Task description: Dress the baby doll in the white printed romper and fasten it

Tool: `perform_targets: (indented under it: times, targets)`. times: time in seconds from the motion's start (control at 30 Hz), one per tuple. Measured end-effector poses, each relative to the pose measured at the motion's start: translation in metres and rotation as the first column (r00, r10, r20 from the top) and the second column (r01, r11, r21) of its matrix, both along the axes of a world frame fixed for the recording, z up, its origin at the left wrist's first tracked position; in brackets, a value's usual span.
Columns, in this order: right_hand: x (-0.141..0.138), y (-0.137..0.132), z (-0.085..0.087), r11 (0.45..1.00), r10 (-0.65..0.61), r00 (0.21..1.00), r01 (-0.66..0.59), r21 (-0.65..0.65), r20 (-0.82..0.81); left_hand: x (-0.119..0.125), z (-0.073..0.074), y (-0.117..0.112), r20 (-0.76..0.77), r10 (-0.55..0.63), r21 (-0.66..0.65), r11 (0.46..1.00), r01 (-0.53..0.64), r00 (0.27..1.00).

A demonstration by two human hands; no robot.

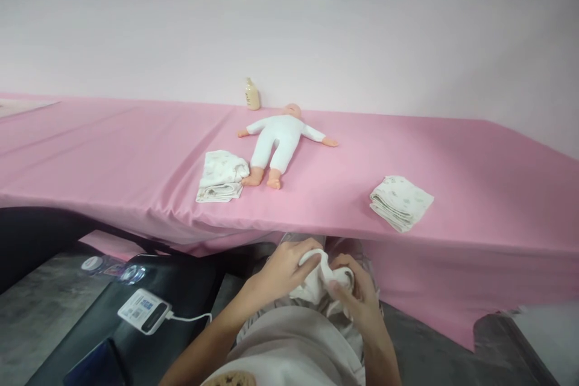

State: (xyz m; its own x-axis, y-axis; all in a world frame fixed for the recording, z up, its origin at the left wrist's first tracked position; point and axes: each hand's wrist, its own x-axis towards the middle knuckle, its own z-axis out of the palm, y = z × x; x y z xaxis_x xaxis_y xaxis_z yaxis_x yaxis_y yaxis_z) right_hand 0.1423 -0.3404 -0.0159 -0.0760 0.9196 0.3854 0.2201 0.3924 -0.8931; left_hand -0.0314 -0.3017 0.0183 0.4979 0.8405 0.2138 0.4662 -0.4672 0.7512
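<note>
Over my lap, just below the table's front edge, a bunched white cloth (312, 288) is held between both hands. My left hand (289, 265) grips its upper left part, fingers curled over a raised fold. On the other side my right hand (359, 292) pinches the cloth, the thumb pressed on it and the fingers wrapped behind. Parts of the cloth are hidden by the fingers. On the table beyond lies a baby doll (280, 136) in a white body suit, on its back with its arms spread and its bare feet toward me.
A pink cloth (136, 151) covers the table. Folded printed cloths (221, 176) lie beside the doll's feet, and another folded stack (400, 202) is at right. A pump bottle (252, 95) stands behind. On a black seat (194, 277) rest a white device (143, 311), a phone (97, 367) and plastic bottles (113, 268).
</note>
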Motion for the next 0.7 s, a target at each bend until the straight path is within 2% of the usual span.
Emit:
perform_targets:
  times: [0.07, 0.1, 0.23, 0.37, 0.5, 0.6, 0.63, 0.7]
  targets:
    - [0.002, 0.002, -0.001, 0.995, 0.073, 0.997, -0.073, -0.074, -0.002, -0.004, -0.003, 0.002, 0.027, 0.036, 0.055, 0.998, -0.037, 0.999]
    - [0.006, 0.003, -0.002, 0.993, 0.058, 0.998, -0.057, -0.103, 0.015, -0.007, -0.005, 0.004, 0.049, 0.053, 0.092, 0.994, -0.058, 0.997]
    - [0.024, 0.007, -0.011, 0.981, -0.130, 0.983, 0.146, -0.126, 0.129, -0.023, -0.008, 0.010, 0.131, 0.060, 0.213, 0.973, -0.087, 0.990]
    - [0.031, 0.007, -0.017, 0.957, -0.288, 0.934, 0.288, 0.034, 0.213, -0.033, -0.011, 0.015, 0.094, 0.095, 0.309, 0.943, -0.120, 0.991]
    - [0.030, 0.007, -0.019, 0.960, -0.266, 0.938, 0.238, 0.143, 0.220, -0.036, -0.013, 0.017, 0.026, 0.168, 0.409, 0.898, -0.163, 0.985]
    - [0.028, 0.008, -0.019, 0.923, -0.317, 0.933, 0.262, 0.282, 0.169, -0.036, -0.008, 0.014, 0.115, 0.189, 0.303, 0.928, -0.216, 0.975]
    - [0.028, 0.008, -0.020, 0.887, -0.371, 0.917, 0.304, 0.348, 0.145, -0.036, -0.005, 0.012, 0.155, 0.199, 0.224, 0.947, -0.230, 0.968]
    - [0.028, 0.010, -0.022, 0.777, -0.513, 0.851, 0.406, 0.481, 0.111, -0.036, 0.001, 0.009, 0.216, 0.222, 0.052, 0.970, -0.238, 0.951]
